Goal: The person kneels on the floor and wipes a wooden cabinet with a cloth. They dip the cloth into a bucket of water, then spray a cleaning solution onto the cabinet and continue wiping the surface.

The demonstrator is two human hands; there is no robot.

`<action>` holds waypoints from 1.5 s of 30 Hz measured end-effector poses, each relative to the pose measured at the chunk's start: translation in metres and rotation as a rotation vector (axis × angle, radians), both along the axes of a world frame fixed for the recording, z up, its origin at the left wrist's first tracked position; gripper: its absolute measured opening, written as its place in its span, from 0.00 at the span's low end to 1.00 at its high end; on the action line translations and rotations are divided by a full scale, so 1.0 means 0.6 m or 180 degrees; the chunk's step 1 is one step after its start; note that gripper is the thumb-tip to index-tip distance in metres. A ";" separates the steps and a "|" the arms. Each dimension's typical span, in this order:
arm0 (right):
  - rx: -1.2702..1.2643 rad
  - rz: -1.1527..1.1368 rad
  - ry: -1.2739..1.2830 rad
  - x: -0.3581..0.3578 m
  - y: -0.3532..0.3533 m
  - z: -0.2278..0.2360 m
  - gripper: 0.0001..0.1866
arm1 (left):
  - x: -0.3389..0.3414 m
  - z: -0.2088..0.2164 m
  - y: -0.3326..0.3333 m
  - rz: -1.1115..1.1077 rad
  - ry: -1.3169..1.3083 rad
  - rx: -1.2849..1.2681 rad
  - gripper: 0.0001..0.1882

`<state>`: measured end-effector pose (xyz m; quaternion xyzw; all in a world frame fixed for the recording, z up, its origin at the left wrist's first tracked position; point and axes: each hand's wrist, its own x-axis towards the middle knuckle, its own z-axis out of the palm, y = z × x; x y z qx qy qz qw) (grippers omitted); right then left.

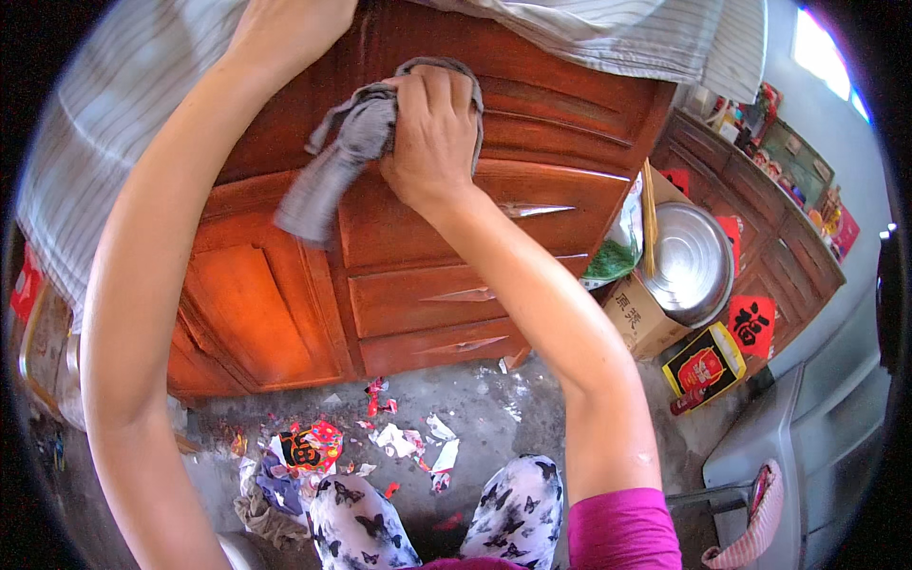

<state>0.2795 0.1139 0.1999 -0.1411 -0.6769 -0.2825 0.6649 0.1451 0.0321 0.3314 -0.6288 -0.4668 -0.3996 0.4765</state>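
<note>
My right hand (432,133) is closed on a crumpled grey rag (366,128), pressing it against the upper front of a reddish-brown wooden cabinet (256,294). The rag's loose end hangs to the left and looks blurred. My left hand (302,17) reaches up to the cabinet's top edge, beside a striped grey-white cloth (617,38) draped over the top. Its fingers lie beyond the upper border of the picture, so what they touch is hidden. Below my right hand are drawers with shiny metal handles (537,209).
Torn paper scraps (399,442) and crumpled cloths (271,503) litter the grey floor before my knees. Right of the cabinet, a metal basin (689,261) rests on a cardboard box (641,318), near a black-and-yellow package (703,366). Another wooden cabinet (798,275) stands behind them.
</note>
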 end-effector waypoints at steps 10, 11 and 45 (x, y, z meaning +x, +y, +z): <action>-0.0662 -0.1529 0.0784 0.426 0.219 -0.037 0.27 | -0.011 -0.008 -0.008 -0.0234 0.0575 0.0110 0.24; -0.0766 -0.1699 0.0807 0.399 0.220 -0.034 0.28 | -0.008 -0.017 -0.019 -0.0471 0.0286 -0.0067 0.25; -0.0034 0.0403 0.0233 0.250 0.161 -0.092 0.23 | -0.182 -0.473 -1.185 -0.0369 -0.4118 0.1175 0.57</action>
